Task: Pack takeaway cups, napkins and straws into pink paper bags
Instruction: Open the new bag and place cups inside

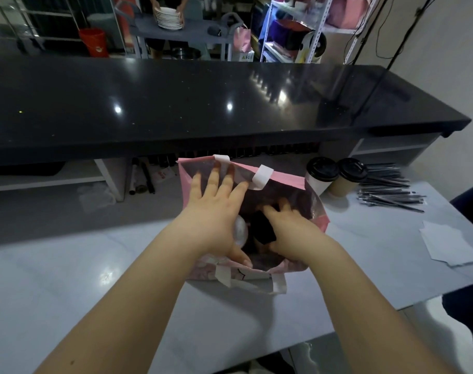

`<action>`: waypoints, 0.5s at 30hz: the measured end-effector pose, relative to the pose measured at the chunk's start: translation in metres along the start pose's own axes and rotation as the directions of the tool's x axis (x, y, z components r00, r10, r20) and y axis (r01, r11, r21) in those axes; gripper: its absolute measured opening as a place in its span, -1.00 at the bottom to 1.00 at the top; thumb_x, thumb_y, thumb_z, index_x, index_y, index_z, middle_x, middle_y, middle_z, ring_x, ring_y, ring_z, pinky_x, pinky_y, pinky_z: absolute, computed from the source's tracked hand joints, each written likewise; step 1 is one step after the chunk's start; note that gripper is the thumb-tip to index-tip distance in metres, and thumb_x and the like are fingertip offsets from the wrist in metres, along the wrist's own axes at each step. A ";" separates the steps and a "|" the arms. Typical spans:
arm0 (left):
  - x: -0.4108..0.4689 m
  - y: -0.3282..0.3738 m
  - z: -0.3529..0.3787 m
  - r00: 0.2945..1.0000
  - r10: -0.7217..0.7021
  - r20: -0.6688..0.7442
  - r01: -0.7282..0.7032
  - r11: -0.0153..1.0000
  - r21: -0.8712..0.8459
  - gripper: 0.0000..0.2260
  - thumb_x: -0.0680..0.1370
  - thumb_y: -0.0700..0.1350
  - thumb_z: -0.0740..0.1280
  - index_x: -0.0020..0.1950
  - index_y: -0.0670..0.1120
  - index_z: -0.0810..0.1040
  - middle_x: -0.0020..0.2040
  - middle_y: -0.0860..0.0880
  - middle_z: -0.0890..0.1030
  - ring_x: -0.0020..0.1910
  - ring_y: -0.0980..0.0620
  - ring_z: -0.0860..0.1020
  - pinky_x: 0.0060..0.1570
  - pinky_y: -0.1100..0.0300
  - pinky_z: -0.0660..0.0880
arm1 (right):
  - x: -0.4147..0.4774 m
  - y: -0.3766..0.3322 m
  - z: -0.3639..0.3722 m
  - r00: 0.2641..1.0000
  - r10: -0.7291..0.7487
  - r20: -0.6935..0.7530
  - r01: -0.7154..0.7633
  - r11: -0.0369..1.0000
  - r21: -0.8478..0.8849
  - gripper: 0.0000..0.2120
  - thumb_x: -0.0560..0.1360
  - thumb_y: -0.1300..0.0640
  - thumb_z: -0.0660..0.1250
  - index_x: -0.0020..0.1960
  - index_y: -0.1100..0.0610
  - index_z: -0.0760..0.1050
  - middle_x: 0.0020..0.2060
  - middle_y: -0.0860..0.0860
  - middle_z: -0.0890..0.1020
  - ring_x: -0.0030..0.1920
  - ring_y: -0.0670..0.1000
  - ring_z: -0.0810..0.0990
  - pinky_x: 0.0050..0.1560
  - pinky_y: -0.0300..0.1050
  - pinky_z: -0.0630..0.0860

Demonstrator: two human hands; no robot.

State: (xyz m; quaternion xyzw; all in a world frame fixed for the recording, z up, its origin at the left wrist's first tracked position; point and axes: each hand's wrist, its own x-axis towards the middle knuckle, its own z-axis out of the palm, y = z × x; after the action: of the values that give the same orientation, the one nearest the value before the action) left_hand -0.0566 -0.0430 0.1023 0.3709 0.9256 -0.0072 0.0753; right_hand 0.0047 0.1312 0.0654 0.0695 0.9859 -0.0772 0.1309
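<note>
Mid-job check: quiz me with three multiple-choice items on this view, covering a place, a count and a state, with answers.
1. Where do the straws lie?
A) right of the cups
B) on the floor
C) on a shelf

2. How many cups stand outside the bag?
A) none
B) two
C) four

3. How is the bag?
A) folded flat
B) taped shut
C) held open

Answers:
1 A: the black straws are piled just right of the cups.
2 B: two black-lidded cups stand beside the bag.
3 C: the left hand spreads the bag's mouth while the right hand reaches inside.
</note>
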 end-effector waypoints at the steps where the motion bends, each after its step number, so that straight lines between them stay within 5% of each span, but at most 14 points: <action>1: 0.000 0.001 0.001 1.000 0.006 -0.008 -0.006 1.000 0.005 0.27 0.17 0.45 0.46 0.55 0.05 -0.30 0.59 -0.08 -0.23 0.52 -0.19 -0.37 0.37 -0.20 -0.43 | 0.000 0.000 0.004 1.000 -0.002 -0.002 0.002 1.000 0.006 -0.23 0.41 0.02 0.44 0.47 -0.12 0.08 0.36 0.11 0.19 0.25 0.25 0.39 0.13 0.17 0.51; 5: 0.000 0.003 0.006 1.000 0.005 -0.019 -0.005 1.000 0.025 0.27 0.15 0.46 0.45 0.55 0.06 -0.29 0.58 -0.08 -0.28 0.51 -0.18 -0.40 0.36 -0.20 -0.45 | 0.005 0.005 0.018 1.000 -0.014 0.013 0.014 0.999 0.041 -0.16 0.44 -0.16 0.40 0.51 -0.17 -0.07 0.48 0.02 0.01 0.45 0.23 0.16 0.28 0.21 0.41; 9: 0.006 0.003 0.006 1.000 -0.009 -0.017 0.009 1.000 0.004 0.29 0.10 0.49 0.44 0.56 0.06 -0.24 0.57 -0.08 -0.33 0.48 -0.17 -0.45 0.39 -0.22 -0.42 | 0.009 0.009 0.024 0.996 -0.012 0.092 0.008 0.999 0.043 -0.12 0.43 -0.45 0.16 0.53 -0.24 -0.29 0.54 -0.10 -0.32 0.53 0.10 -0.33 0.51 0.25 -0.10; 15: 0.008 0.000 0.013 0.998 -0.007 -0.055 0.007 1.000 -0.002 0.26 0.08 0.54 0.39 0.55 0.07 -0.18 0.58 -0.06 -0.31 0.49 -0.16 -0.45 0.38 -0.21 -0.42 | 0.014 0.016 0.037 0.995 -0.019 0.094 0.015 0.999 0.045 -0.14 0.42 -0.51 0.02 0.50 -0.25 -0.38 0.49 -0.13 -0.44 0.51 0.06 -0.42 0.48 0.21 -0.32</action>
State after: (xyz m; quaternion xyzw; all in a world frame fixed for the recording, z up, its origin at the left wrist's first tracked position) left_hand -0.0610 -0.0383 0.0885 0.3679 0.9285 0.0038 0.0502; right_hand 0.0025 0.1418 0.0245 0.0603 0.9773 -0.1031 0.1749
